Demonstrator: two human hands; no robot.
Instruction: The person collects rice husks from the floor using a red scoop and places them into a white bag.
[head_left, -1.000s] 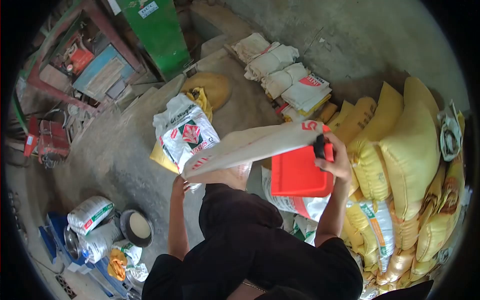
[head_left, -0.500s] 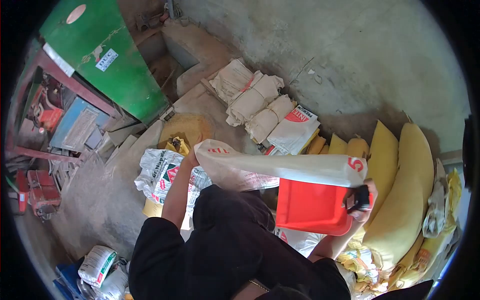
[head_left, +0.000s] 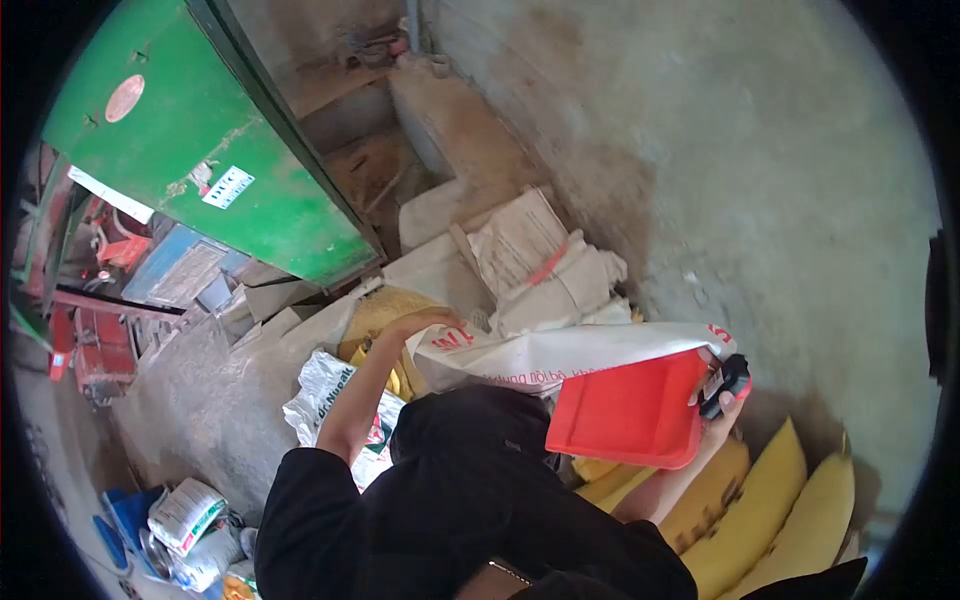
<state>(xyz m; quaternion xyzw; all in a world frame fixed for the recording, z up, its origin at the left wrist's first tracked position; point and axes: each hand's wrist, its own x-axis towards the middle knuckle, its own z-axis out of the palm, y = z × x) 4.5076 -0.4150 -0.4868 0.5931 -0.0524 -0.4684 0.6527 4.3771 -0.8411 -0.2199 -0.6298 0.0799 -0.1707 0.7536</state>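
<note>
A white woven sack (head_left: 560,350) with red lettering stretches sideways between my two hands. My left hand (head_left: 430,320) is closed on its left end. At its right end, my right hand (head_left: 722,402) is closed, with fingers at the sack's corner and a small black object (head_left: 728,385) against the hand. Just below the sack, a flat red plastic piece with rounded corners (head_left: 625,415) overlaps my right hand and forearm; I cannot tell whether that hand grips it too.
Bundled sacks (head_left: 560,285) lie by the concrete wall. Full yellow sacks (head_left: 750,510) stand at lower right. A printed white bag (head_left: 325,395) is beside my left arm. A green metal panel (head_left: 220,150) stands upper left, and more bags (head_left: 190,515) sit lower left.
The view has tilted, so the surroundings sit lower and further right. The sack's right end has crumpled and dropped, and my right hand has turned with the black object.
</note>
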